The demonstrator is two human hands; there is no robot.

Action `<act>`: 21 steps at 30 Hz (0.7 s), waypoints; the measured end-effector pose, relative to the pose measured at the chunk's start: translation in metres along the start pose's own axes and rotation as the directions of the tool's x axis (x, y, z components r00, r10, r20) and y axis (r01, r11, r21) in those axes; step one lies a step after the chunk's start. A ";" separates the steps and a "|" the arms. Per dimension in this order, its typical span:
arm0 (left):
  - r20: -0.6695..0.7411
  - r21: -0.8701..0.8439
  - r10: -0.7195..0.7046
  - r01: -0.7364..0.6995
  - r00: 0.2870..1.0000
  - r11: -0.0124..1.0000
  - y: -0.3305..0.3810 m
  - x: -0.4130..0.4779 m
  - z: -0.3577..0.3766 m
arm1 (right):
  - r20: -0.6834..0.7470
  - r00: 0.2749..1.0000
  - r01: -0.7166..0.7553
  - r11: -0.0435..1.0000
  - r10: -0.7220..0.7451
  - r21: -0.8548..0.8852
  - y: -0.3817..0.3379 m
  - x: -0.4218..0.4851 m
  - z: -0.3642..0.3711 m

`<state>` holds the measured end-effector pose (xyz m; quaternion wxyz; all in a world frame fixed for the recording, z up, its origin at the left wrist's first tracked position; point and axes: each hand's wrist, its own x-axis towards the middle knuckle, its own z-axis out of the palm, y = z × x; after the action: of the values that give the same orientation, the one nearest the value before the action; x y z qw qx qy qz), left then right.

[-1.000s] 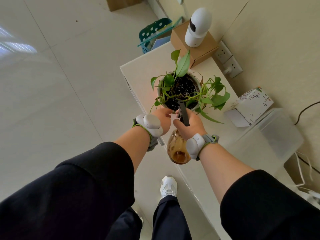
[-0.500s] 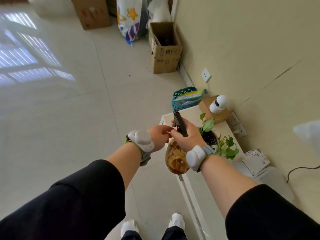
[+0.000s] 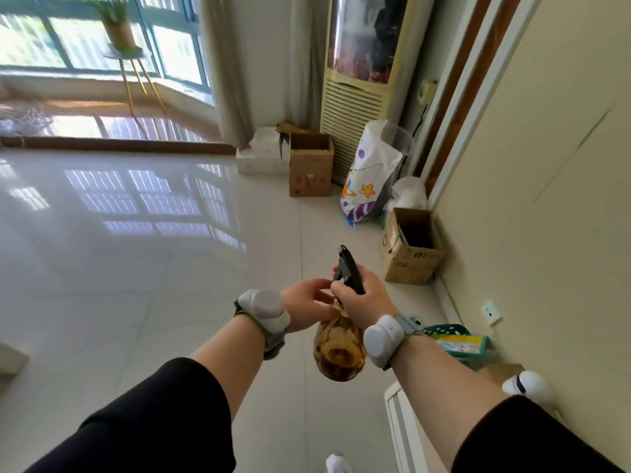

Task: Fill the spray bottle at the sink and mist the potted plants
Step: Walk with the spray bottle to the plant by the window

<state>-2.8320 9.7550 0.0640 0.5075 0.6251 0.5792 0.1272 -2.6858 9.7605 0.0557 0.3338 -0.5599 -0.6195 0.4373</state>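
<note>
I hold an amber spray bottle (image 3: 339, 353) with a black trigger head out in front of me, above the floor. My right hand (image 3: 367, 298) grips its neck and trigger head. My left hand (image 3: 307, 308) curls its fingers against the neck from the left side. A potted plant (image 3: 117, 20) on a thin gold-legged stand sits far off by the window at the upper left. The small potted plant on the white table is out of view.
A white table corner (image 3: 396, 414) with a white camera (image 3: 526, 387) lies low right. Cardboard boxes (image 3: 409, 247), a printed bag (image 3: 367, 186) and a standing air conditioner (image 3: 358, 80) line the right wall. Glossy tile floor spreads to the left.
My view has swung up from the table plant to the room and window. Both hands kept hold of the bottle and rose with it away from the pot.
</note>
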 end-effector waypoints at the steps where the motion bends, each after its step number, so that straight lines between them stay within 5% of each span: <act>1: 0.014 0.018 -0.008 0.007 1.000 1.000 0.002 0.001 -0.009 | 0.008 1.000 0.006 1.000 -0.006 -0.005 -0.005 0.006 0.003; 9: -0.163 0.037 -0.031 0.038 0.986 0.999 0.026 0.048 -0.144 | 0.167 0.966 0.201 0.979 -0.196 -0.017 -0.089 0.150 0.031; 21: -0.414 -0.043 -0.114 0.106 0.903 0.993 -0.041 0.096 -0.344 | 0.368 0.880 0.313 0.950 -0.300 0.026 -0.201 0.335 0.171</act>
<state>-3.0851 9.9970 0.1463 0.3852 0.5450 0.7069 0.2342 -2.9710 10.0638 0.1473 0.2672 -0.3688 -0.7590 0.4654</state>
